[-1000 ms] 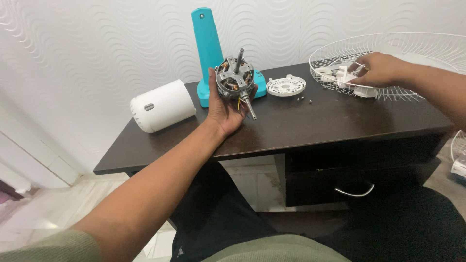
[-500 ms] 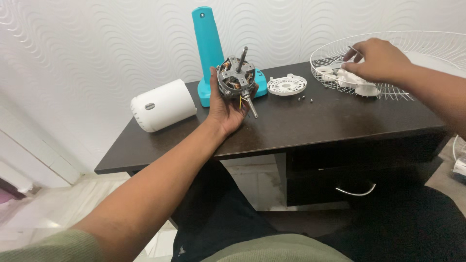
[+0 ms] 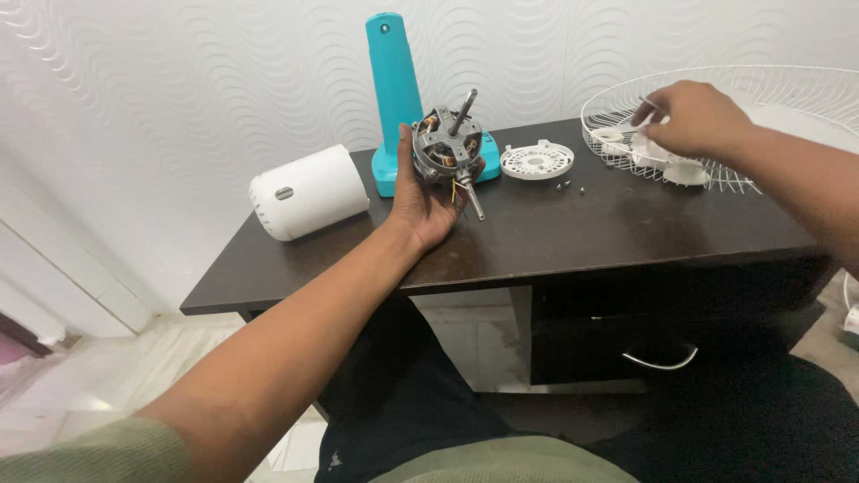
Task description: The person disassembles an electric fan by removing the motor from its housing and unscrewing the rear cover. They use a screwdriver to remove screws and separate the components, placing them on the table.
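The fan motor point(image 3: 445, 149), a bare stator with copper windings showing inside a grey metal frame, is held above the dark wooden table point(image 3: 555, 233) near its back edge, its steel shaft running through the middle and sticking out both ends, the upper end tilted toward one o'clock and the lower end toward five o'clock, with thin coloured wires hanging beneath it. The left hand point(image 3: 422, 201) grasps the motor from its seven o'clock side, thumb up along the left of the frame and the fingers curled round behind and under it. Directly behind the motor, at about eleven o'clock, stands the teal fan stand point(image 3: 395, 80), its column upright and its base partly hidden by the motor. At nine o'clock a white cylindrical motor cover point(image 3: 309, 192) lies on its side on the table. At three o'clock lies a round white perforated plate point(image 3: 537, 160), and just beyond it a few small screws point(image 3: 569, 187) rest loose on the tabletop. Farther along at two to three o'clock a white wire fan guard point(image 3: 787, 107) sits dished upward at the table's far right corner, with white plastic parts point(image 3: 667, 165) lying inside it. The right hand point(image 3: 693, 116) hovers over those parts, its fingers pinched on a thin small piece that is too slight to identify. Under the tabletop at four o'clock is a drawer with a curved metal handle point(image 3: 660, 361).
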